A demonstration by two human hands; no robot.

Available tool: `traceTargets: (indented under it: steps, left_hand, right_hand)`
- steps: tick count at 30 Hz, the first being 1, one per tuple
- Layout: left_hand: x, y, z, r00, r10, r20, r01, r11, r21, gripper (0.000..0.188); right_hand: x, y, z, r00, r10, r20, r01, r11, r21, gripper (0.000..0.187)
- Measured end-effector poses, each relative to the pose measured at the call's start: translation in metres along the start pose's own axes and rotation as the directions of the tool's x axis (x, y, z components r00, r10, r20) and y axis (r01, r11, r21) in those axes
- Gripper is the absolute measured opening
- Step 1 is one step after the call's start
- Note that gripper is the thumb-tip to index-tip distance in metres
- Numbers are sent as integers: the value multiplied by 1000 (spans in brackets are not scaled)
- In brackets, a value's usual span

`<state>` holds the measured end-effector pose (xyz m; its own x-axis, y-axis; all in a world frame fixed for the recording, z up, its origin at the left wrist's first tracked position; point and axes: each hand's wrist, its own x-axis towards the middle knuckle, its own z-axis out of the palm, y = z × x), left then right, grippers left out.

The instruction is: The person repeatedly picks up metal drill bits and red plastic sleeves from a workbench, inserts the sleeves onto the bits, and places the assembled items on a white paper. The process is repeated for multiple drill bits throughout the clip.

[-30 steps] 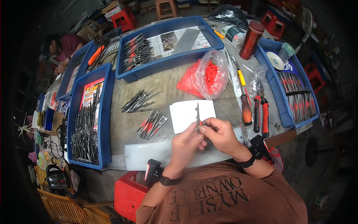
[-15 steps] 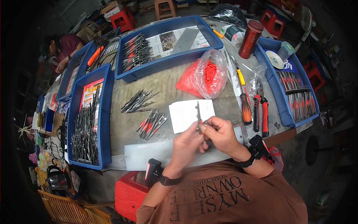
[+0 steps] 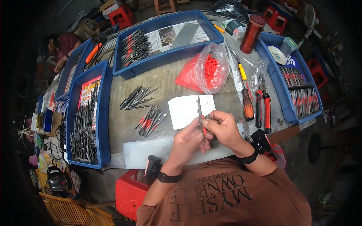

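Observation:
Both my hands meet over the near edge of the table. A thin black pointed tool (image 3: 200, 108) with a red part on its lower end stands nearly upright between them. My left hand (image 3: 187, 141) has its fingers closed around the lower part. With thumb and fingers, my right hand (image 3: 225, 129) pinches the tool near the red part. Its tip shows against a white paper pad (image 3: 181, 113). Left of the pad lie a pile of plain black tools (image 3: 136, 98) and a pile of red-and-black ones (image 3: 151, 120).
A clear bag of small red sleeves (image 3: 212, 71) lies beyond the pad. Blue trays (image 3: 107, 124) hold more tools. Pliers (image 3: 267, 109), a screwdriver (image 3: 247, 107) and a red flask (image 3: 252, 35) are at right. A translucent sheet (image 3: 141, 155) lines the near edge. Another person (image 3: 68, 47) sits far left.
The tool's red part shows more plainly between my fingers, and my right hand sits slightly lower on the tool. The whole view has shifted a little.

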<state>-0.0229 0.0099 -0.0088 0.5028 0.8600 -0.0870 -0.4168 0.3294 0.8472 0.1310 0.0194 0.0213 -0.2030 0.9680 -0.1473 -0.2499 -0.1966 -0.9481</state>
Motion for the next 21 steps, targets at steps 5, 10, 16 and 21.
traceTargets:
  steps: [5,10,16,21]
  left_hand:
    - [0,-2,0,1000,16,-15,-16,1000,5,49]
    - [1,-6,1,998,29,-56,-30,999,-24,48]
    - [0,-6,-1,1000,20,-21,-20,999,-34,49]
    - [1,-6,-2,1000,29,12,-28,999,-30,50]
  right_hand:
    - [-2,1,2,998,-43,-45,39,995,-94,20]
    - [-3,3,4,987,-128,-95,102,965,-241,22]
    - [-4,3,4,991,-104,-84,88,980,-180,22]
    - [-5,3,4,989,-130,-76,113,973,-202,20]
